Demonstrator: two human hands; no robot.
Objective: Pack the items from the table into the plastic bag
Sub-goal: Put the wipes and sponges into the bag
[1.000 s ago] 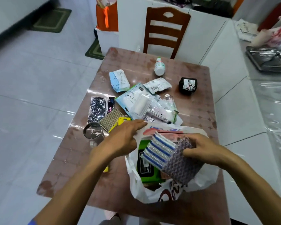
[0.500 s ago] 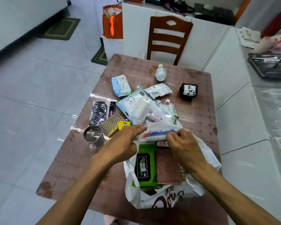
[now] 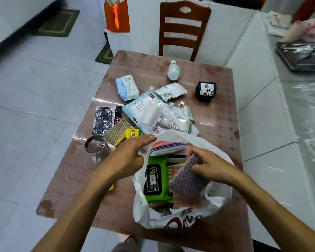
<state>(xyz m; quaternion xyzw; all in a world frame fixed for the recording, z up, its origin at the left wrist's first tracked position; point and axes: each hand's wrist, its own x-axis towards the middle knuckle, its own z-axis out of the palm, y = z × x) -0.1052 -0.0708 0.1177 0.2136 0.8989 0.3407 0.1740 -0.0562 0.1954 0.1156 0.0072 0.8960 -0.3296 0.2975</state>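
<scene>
The plastic bag (image 3: 171, 218) sits at the near edge of the counter (image 3: 224, 110), its mouth gaping upward. The right hand (image 3: 210, 167) has its fingers curled over a bubble-wrap packet (image 3: 187, 182), pressing it down beside a green wipes pack (image 3: 154, 180) already inside. The left hand (image 3: 129, 157) pinches the bag's far-left rim, fingers mostly extended, holding the opening wide.

To do this step well, I judge the packet should be slid flat alongside the wipes rather than left propped, while the rim stays lifted so the thin film does not fold inward over a striped pouch (image 3: 168, 147) lying at the far side of the mouth.

Inside the bag I count 3 things clearly; more may lie beneath.

Outside it, working away: 1 metal cup (image 3: 95, 145), 1 woven pad (image 3: 117, 130), 1 yellow tool (image 3: 130, 134), 1 dark patterned sachet (image 3: 102, 120), a pile of clear and pale packets (image 3: 158, 113) too overlapped to count, 1 blue-white pack (image 3: 126, 87), 1 white sachet (image 3: 171, 90), 1 black tub (image 3: 205, 90), and 1 white bottle (image 3: 173, 70) farthest off. Much of the packing remains.
</scene>
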